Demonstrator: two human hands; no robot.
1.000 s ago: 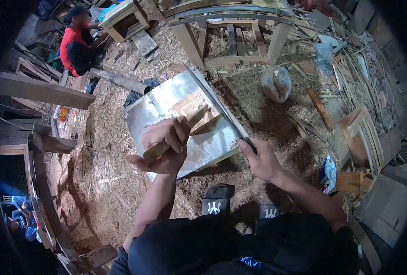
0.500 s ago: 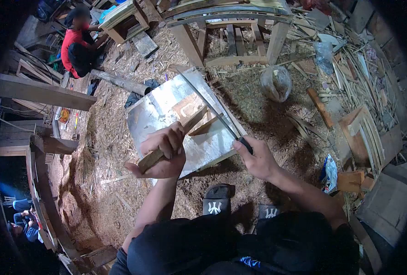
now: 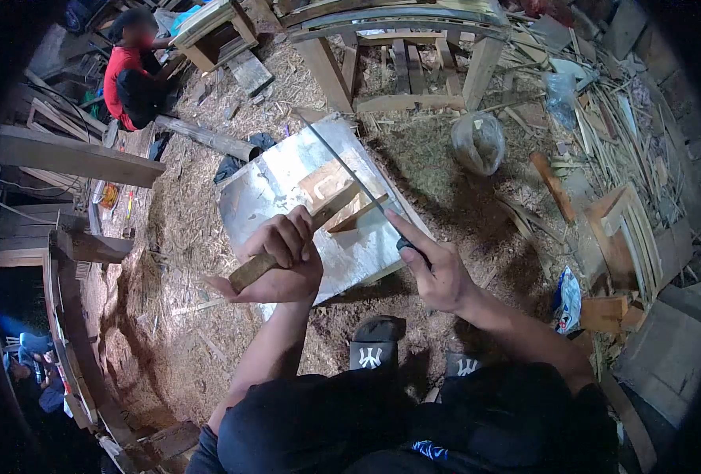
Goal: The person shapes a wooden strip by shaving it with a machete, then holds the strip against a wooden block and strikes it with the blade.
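Extends left forearm and right forearm forward and inward. Holds both hands raised and apart. Curls left hand into a closed grip, with one digit projecting left. Closes right hand with index finger extended forward and left, thumb below it.

Scuffed, glossy metallic board

Count: 2 bare hands, 1 wood stick, 1 long thin tool, 1 low metal-topped counter, 2 sandals, 2 clear plastic bags, 1 blue-white packet, 2 other people (one far lower left, dim). Wood scraps: dozens, overlapping, exact number unreadable. Pieces on the counter overlap too, can't tell.
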